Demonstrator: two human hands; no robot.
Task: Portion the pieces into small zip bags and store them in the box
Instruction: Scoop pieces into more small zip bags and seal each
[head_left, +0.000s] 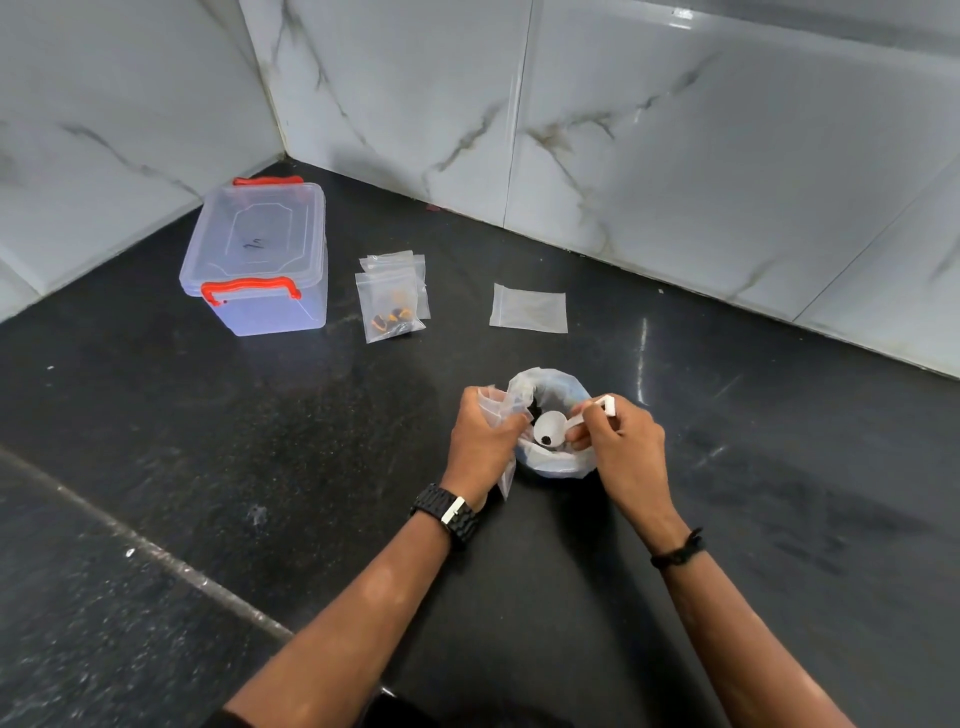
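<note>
Left hand (480, 434) grips a crinkled clear small zip bag (500, 410); right hand (621, 441) pinches the handle of a white plastic scoop (553, 428), one dark piece in its round bowl, over an open rolled-down plastic bag (550, 462). Filled zip bags (392, 299) and a flat empty one (529, 309) lie on the speckled black counter (260, 441). Lidded translucent box (257, 260), red latches, left of them.

The dark desk (260, 441) lies bare between the hands and the far row of things: a lidded clear box (257, 260) at left near the wall corner, filled zip bags (392, 299) just beside it, one flat empty bag (528, 309) well apart. Tiled walls (675, 156) close off the far side.
</note>
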